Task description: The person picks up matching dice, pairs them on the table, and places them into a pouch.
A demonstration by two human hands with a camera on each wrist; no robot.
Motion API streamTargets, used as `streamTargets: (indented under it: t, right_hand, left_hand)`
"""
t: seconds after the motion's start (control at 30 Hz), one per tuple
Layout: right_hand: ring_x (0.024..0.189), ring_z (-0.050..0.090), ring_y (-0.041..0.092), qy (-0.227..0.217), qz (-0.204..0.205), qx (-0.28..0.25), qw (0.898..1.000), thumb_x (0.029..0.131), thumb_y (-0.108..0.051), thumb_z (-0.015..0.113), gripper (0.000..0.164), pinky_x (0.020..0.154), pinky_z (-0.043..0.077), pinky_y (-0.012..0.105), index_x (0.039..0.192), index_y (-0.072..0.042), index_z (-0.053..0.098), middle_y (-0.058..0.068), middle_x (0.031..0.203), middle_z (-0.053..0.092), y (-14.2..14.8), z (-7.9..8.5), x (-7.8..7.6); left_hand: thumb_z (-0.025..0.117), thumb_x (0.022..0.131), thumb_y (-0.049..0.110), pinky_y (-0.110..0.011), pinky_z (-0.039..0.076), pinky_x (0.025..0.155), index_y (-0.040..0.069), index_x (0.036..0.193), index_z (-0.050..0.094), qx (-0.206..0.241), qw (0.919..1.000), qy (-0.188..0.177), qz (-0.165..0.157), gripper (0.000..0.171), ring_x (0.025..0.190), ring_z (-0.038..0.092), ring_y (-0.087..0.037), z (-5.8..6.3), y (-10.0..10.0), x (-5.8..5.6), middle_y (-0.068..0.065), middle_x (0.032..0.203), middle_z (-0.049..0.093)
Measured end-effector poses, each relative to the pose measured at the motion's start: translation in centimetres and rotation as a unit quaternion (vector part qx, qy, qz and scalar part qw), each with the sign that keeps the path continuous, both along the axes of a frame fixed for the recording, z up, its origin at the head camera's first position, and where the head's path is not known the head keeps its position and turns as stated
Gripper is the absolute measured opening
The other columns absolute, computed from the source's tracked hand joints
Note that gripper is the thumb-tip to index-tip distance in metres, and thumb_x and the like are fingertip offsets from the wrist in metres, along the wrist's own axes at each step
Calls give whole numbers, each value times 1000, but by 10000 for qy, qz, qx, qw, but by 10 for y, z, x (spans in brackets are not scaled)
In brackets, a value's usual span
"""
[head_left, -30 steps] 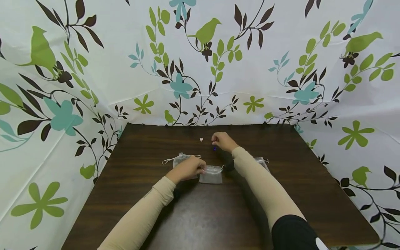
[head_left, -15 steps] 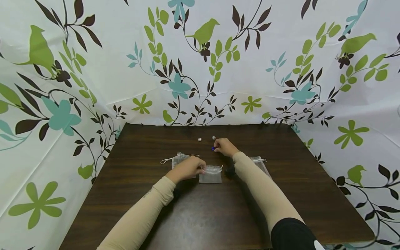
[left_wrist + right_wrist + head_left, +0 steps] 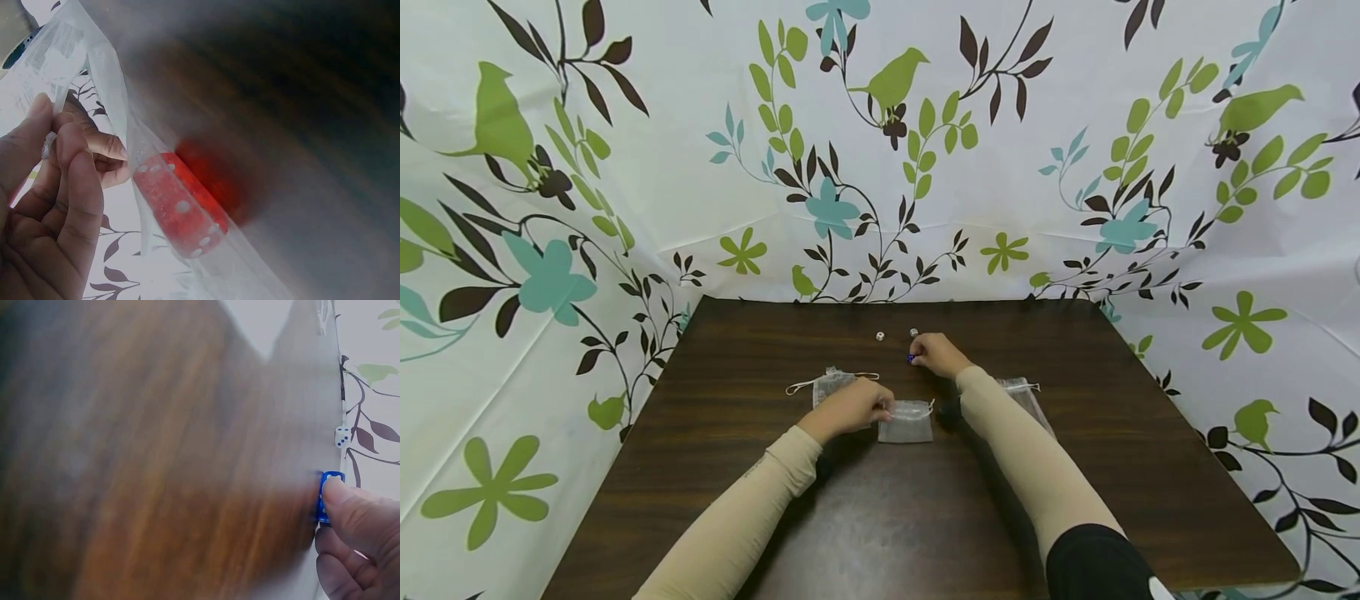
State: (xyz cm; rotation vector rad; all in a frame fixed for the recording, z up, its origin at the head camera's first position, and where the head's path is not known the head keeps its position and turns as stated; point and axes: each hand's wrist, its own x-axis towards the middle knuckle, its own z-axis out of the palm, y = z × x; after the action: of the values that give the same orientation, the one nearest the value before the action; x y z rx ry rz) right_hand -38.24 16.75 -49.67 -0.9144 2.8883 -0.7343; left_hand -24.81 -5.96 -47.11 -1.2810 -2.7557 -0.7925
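My right hand [image 3: 942, 354] pinches a blue die [image 3: 323, 509] between thumb and fingers, low over the table's far half. Two white dice lie beyond it, a left one [image 3: 880, 336] and a right one [image 3: 913, 332]. My left hand [image 3: 850, 406] pinches the edge of the middle sheer drawstring bag [image 3: 906, 425], which lies flat. Partly behind that hand is a second sheer bag [image 3: 829, 383], its cord spread leftward. In the left wrist view, something red with white pips, like dice [image 3: 181, 206], shows through sheer cloth; I cannot tell how many.
A third sheer bag [image 3: 1026, 396] lies to the right, partly hidden by the right forearm. The dark wood table [image 3: 887, 517] meets a patterned cloth backdrop [image 3: 685, 192] at its back and sides.
The right hand has released a white die at the back, come slightly nearer and taken hold of the blue die. The left hand stays on the middle bag.
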Motion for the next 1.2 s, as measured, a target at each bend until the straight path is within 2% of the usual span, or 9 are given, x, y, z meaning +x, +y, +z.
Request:
streamTargets:
  t: [0.6,1.0,1.2]
  right_hand:
    - [80,64,19,-160,94,-234,9996,84,-3,81,18,77,54,34,94,0,67,8,86,68,-3,1,1]
    - [94,66,25,-198,111,-219,9995,85,-6,82,25,89,53,39,105,1,68,12,100,70,-7,2,2]
    - [95,66,26,-154,163,-268,9994,86,-5,80,23,89,53,40,104,0,69,11,100,70,-7,-3,0]
  left_hand:
    - [79,88,15,-21,47,64,12,79,68,15,10000,20,-45,15,67,55,-3,1,0,1,6,75,66]
    - [79,87,13,-21,46,63,10,78,67,58,10000,-29,14,15,67,52,-3,2,-1,1,7,73,64]
    - [79,88,13,-21,45,63,11,78,67,47,9999,-82,35,15,67,52,-3,1,-1,1,7,74,63]
